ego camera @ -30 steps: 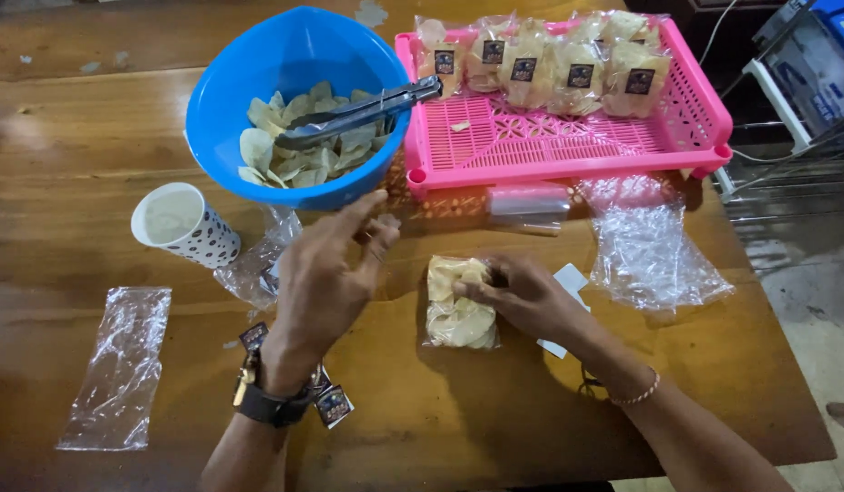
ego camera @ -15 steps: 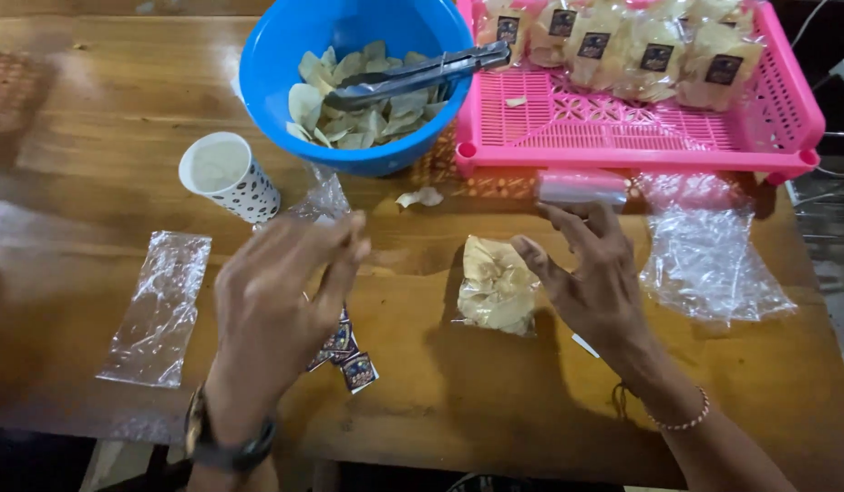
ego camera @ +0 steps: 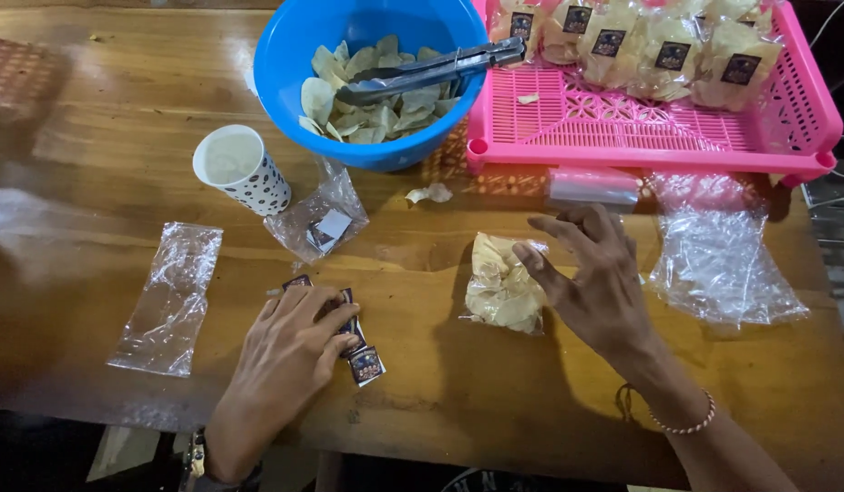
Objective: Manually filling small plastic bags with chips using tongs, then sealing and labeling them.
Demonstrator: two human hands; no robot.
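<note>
Head view, low left of middle: left hand (ego camera: pixel 290 342) flat on a small pile of dark label stickers (ego camera: pixel 360 357) on the wooden bench (ego camera: pixel 103 164), grip loose, pinching nothing clear. Middle of frame: clear bag of chips (ego camera: pixel 500 284), light, crinkly, slippery, easy to crush, best taken by the top edge. Right hand (ego camera: pixel 595 282) just right of it, fingers spread wide, fingertips touching its upper edge, holding nothing.

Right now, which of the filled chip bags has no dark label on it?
The bag of chips lying on the wooden table by the right hand. The other filled bags sit in the pink tray, each with a dark label.
</note>
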